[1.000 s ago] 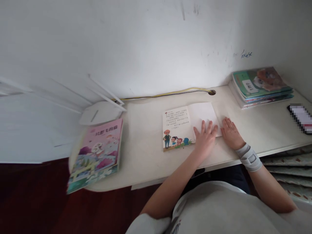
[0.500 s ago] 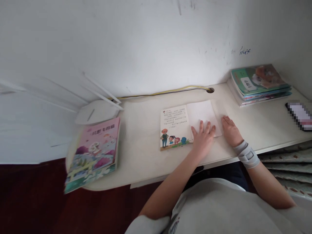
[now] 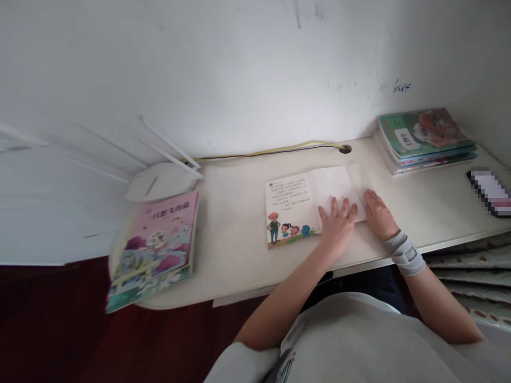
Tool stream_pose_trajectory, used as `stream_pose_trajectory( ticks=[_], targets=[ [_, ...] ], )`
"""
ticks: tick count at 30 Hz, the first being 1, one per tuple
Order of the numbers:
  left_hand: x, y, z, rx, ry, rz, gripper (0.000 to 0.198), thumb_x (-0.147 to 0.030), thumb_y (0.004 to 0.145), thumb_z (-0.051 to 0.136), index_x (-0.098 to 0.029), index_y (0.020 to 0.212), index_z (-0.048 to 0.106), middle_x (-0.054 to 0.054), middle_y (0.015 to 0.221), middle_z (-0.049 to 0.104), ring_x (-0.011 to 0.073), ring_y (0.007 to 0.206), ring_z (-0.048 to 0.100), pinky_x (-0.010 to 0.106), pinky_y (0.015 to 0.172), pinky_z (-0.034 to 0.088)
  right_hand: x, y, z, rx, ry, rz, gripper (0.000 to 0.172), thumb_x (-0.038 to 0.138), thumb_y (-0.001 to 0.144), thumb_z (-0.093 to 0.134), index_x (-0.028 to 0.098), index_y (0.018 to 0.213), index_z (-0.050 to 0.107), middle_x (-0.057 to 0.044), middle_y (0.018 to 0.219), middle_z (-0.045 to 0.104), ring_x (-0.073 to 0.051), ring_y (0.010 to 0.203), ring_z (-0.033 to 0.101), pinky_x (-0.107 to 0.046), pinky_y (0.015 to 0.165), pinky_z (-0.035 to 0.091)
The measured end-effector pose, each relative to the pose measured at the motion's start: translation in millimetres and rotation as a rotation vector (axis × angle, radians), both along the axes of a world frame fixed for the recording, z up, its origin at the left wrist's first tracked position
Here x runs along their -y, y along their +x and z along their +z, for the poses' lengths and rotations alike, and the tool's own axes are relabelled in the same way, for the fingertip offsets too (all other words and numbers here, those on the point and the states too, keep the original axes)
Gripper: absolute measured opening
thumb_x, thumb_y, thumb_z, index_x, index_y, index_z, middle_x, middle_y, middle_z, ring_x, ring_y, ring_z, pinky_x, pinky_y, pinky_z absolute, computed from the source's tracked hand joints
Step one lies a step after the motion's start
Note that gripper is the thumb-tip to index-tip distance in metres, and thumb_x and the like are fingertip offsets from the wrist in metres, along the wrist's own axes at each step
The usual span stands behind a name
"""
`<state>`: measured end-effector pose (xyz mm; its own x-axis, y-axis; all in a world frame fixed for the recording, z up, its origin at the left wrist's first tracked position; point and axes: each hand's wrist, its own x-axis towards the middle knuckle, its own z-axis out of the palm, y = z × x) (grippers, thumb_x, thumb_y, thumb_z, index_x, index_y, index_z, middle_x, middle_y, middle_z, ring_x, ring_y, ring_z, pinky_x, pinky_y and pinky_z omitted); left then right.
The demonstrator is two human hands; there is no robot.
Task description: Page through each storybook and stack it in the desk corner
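An open picture book [image 3: 289,210] lies on the white desk [image 3: 235,229]. Its left page carries lines of print above cartoon figures, and its right page looks blank. Spread fingers of my left hand [image 3: 338,226] rest flat on the lower part of that blank page, covering some of it. Just beyond the book's right edge, my right hand [image 3: 379,215] lies flat on the desktop with fingers stretched out and close together. A grey wrist band [image 3: 406,254] wraps the right wrist. Neither hand grips anything.
Pink-covered books [image 3: 159,239] overhang the desk's left end, beside a white router [image 3: 159,183] with antennas. A book stack [image 3: 425,135] stands at the back right, with a phone [image 3: 493,191] in front. A yellow cable [image 3: 275,151] runs along the wall into a hole.
The open book has shifted slightly to the right along with my left hand. My right hand stays nearly in place, and the view has moved a little.
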<state>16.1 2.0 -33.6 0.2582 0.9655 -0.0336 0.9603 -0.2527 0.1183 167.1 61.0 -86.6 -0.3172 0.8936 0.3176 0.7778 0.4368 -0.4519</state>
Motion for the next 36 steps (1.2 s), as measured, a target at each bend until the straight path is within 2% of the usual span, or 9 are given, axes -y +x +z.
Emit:
stream_pose_trajectory(
  ticks=[5,10,15,18,21,24,29,32,36],
  targets=[
    [11.8,-2.4,-2.0,-0.003,0.023,-0.012,0.050,-0.013,0.092,0.029,-0.021,0.141,0.036,0.010,0.151,0.028,0.0403,0.138,0.018,0.074,0.098,0.023,1.2,-3.3,0.6,0.027,-0.011,-0.004,0.049,0.021,0.091,0.026,0.002,0.133,0.043,-0.024,0.136,0.045,-0.030,0.133,0.034,-0.051,0.105,0.034],
    [7.5,1.1,-6.4,-0.002,0.064,-0.041,0.049,-0.012,0.092,0.025,-0.019,0.139,0.037,0.011,0.150,0.031,0.0385,0.137,0.021,0.074,0.099,0.022,5.5,-5.9,2.6,0.064,0.013,-0.044,0.054,0.035,0.093,0.028,0.003,0.135,0.040,-0.024,0.140,0.040,-0.032,0.136,0.028,-0.054,0.104,0.033],
    [4.7,-5.1,-11.3,0.009,0.092,-0.167,0.048,-0.012,0.093,0.025,-0.020,0.138,0.038,0.011,0.147,0.035,0.0334,0.138,0.022,0.072,0.101,0.021,12.0,-7.9,9.3,0.180,0.000,-0.081,0.050,0.030,0.094,0.025,0.004,0.131,0.045,-0.024,0.141,0.039,-0.032,0.136,0.028,-0.052,0.104,0.032],
    [3.2,-12.5,-11.3,0.048,0.086,-0.256,0.044,-0.024,0.095,0.030,-0.018,0.138,0.037,0.014,0.147,0.035,0.0320,0.138,0.023,0.067,0.105,0.020,16.3,-8.7,14.8,0.289,-0.008,-0.112,0.047,0.027,0.093,0.027,0.004,0.128,0.049,-0.023,0.140,0.041,-0.032,0.134,0.031,-0.048,0.104,0.032],
    [-1.2,-28.6,-4.5,0.144,0.067,-0.308,0.058,-0.045,0.092,0.038,-0.014,0.141,0.032,0.017,0.149,0.029,0.0305,0.140,0.020,0.056,0.109,0.024,21.7,-10.3,21.1,0.336,0.062,-0.161,0.046,0.027,0.093,0.030,0.005,0.130,0.047,-0.024,0.141,0.040,-0.034,0.134,0.032,-0.053,0.104,0.028],
    [-4.2,-64.7,0.2,0.231,0.134,-0.168,0.060,-0.048,0.093,0.034,-0.016,0.143,0.026,0.016,0.150,0.026,0.0281,0.141,0.014,0.052,0.111,0.020,25.9,-17.1,29.7,0.361,0.154,-0.086,0.047,0.028,0.094,0.032,0.008,0.134,0.045,-0.023,0.144,0.035,-0.033,0.135,0.030,-0.054,0.106,0.023],
    [0.9,-148.1,-18.6,0.333,0.230,0.281,0.062,-0.048,0.091,0.037,-0.013,0.141,0.029,0.020,0.149,0.027,0.0323,0.139,0.019,0.056,0.110,0.021,12.3,-42.5,41.3,0.459,0.122,0.367,0.065,0.054,0.089,0.039,0.013,0.140,0.039,-0.020,0.148,0.028,-0.032,0.137,0.025,-0.050,0.109,0.019],
    [7.6,-174.9,-33.3,0.500,0.183,0.347,0.064,-0.050,0.091,0.033,-0.013,0.143,0.025,0.020,0.146,0.033,0.0282,0.135,0.031,0.050,0.110,0.027,-5.4,-55.8,39.5,0.490,0.059,0.541,0.082,0.067,0.082,0.040,0.011,0.142,0.034,-0.021,0.149,0.025,-0.034,0.138,0.022,-0.054,0.108,0.018],
    [14.0,-176.3,-42.2,0.706,0.135,0.371,0.062,-0.049,0.094,0.022,-0.016,0.146,0.013,0.018,0.148,0.031,0.0215,0.129,0.043,0.040,0.104,0.039,-16.5,-60.2,31.3,0.503,-0.017,0.589,0.093,0.075,0.079,0.032,0.009,0.144,0.026,-0.021,0.150,0.020,-0.035,0.138,0.021,-0.055,0.107,0.020]
  ],
)
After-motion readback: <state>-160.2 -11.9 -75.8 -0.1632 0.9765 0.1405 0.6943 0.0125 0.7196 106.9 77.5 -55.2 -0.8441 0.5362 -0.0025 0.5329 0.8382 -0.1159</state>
